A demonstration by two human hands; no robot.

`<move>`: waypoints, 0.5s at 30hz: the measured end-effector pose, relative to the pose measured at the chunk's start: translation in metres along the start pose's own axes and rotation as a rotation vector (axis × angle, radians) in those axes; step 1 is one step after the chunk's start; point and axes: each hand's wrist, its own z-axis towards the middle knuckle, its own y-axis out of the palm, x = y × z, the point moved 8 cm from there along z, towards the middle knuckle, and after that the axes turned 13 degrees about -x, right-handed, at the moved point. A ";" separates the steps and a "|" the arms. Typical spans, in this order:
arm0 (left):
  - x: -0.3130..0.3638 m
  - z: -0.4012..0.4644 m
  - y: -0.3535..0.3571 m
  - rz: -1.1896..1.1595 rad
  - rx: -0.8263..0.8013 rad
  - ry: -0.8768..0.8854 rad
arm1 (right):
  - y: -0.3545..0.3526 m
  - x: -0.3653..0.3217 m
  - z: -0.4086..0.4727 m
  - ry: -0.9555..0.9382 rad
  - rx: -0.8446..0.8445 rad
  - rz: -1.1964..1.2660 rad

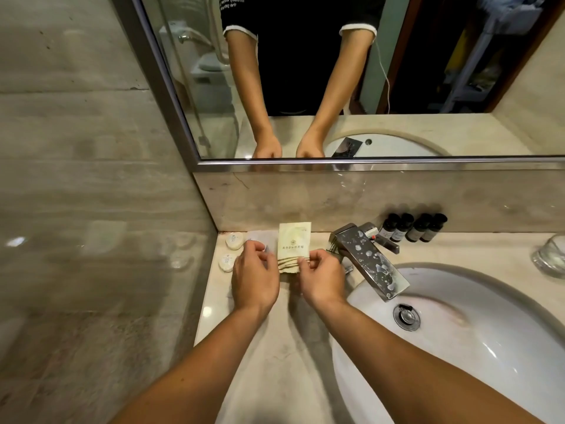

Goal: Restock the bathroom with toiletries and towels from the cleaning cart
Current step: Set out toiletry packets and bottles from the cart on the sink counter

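Fingers (305,264) of the right hand (319,278) are pinched on the lower right edge of a cream sachet (294,246), printed with a small emblem, one line of characters and gold wavy stripes. The sachet is held upright above the counter (275,338), near the back wall. The left hand (255,275) is loosely curled just beside the sachet's lower left edge; whether it grips cannot be told. Two round wrapped soaps (230,250) are seen just left of that hand. A white basin (477,332) lies right of the fingers; only its drain plug (406,317) is seen inside.
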 end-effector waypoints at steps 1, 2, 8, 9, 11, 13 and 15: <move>0.003 -0.002 -0.001 0.131 0.008 0.057 | -0.003 0.001 0.000 0.038 0.034 -0.094; 0.005 -0.003 0.000 0.244 0.001 0.113 | -0.003 0.000 -0.001 0.059 0.051 -0.174; -0.006 -0.006 0.005 0.464 -0.002 0.147 | 0.008 -0.016 0.002 -0.074 0.034 -0.480; -0.010 -0.007 0.003 0.499 0.023 0.108 | 0.011 -0.019 0.002 -0.102 0.036 -0.584; -0.018 -0.008 0.000 0.587 0.058 0.024 | 0.018 -0.026 -0.002 -0.170 0.042 -0.763; -0.025 -0.007 -0.002 0.640 0.062 -0.043 | 0.031 -0.033 -0.007 -0.294 -0.007 -0.921; -0.030 -0.006 -0.001 0.643 0.036 -0.074 | 0.047 -0.034 -0.013 -0.460 -0.115 -1.071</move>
